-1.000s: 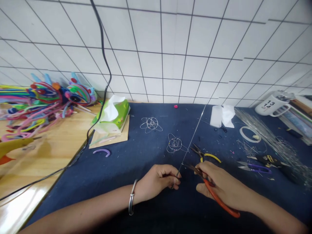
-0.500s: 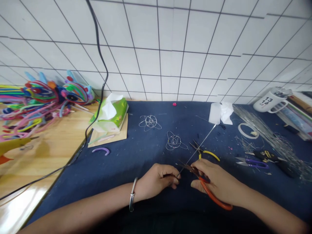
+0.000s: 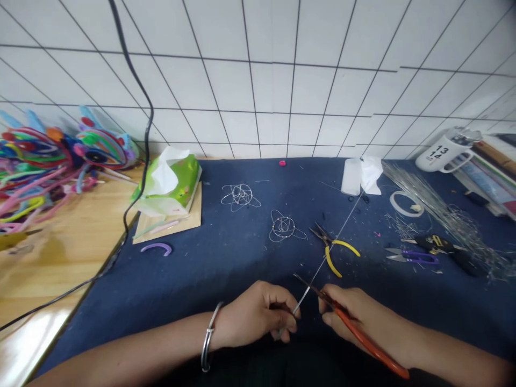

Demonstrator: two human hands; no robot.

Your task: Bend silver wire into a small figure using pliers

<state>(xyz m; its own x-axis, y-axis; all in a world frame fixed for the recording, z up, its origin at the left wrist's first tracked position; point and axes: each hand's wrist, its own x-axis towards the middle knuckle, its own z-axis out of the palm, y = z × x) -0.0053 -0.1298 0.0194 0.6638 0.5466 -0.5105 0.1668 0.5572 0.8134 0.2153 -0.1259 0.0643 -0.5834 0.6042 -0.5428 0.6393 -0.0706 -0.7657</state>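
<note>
My left hand (image 3: 258, 314) is closed in a pinch on the lower end of a thin silver wire (image 3: 344, 227). The wire slants up and right over the table. In my right hand (image 3: 358, 309) are orange-handled pliers (image 3: 368, 344), their long dark jaws apart on either side of the wire near my left fingertips. Whether the jaws touch the wire I cannot tell. Beyond my hands lie yellow-handled pliers (image 3: 333, 259), which the wire passes over in view. Two round wire pieces, one with small beads (image 3: 283, 227) and one plain (image 3: 241, 194), rest farther back.
A green tissue pack (image 3: 187, 185) sits at the left, with a black cable (image 3: 147, 123) hanging before it. At the right are purple snips (image 3: 421, 258), black-handled cutters (image 3: 437, 244), a bundle of wires (image 3: 419, 193) and a white mug (image 3: 433, 157). Tiled wall stands behind.
The view has shifted, so the table things appear farther left. The wire has swung to lean more to the right. My right hand has brought the pliers' jaws across it.
</note>
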